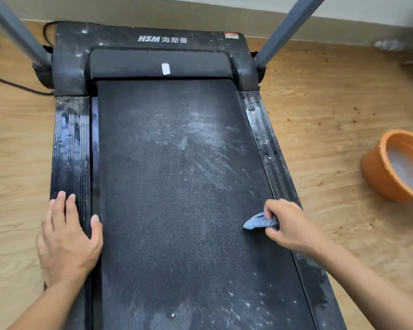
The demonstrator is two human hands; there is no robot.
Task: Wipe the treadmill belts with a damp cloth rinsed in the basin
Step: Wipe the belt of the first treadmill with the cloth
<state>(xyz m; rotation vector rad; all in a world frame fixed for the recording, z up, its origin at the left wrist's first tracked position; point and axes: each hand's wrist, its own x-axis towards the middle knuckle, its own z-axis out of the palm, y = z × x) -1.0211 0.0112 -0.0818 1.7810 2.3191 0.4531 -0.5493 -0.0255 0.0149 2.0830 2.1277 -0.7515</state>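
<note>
The black treadmill belt fills the middle of the view, with pale dusty smears in its centre and near its bottom end. My right hand grips a small blue cloth against the belt's right edge. My left hand rests flat on the left side rail, its fingers straight and the thumb touching the belt's edge. An orange basin holding pale water stands on the floor to the right of the treadmill.
The motor cover with white lettering lies at the far end, flanked by two grey uprights. A black cable runs over the wooden floor at far left. The right side rail is speckled with white.
</note>
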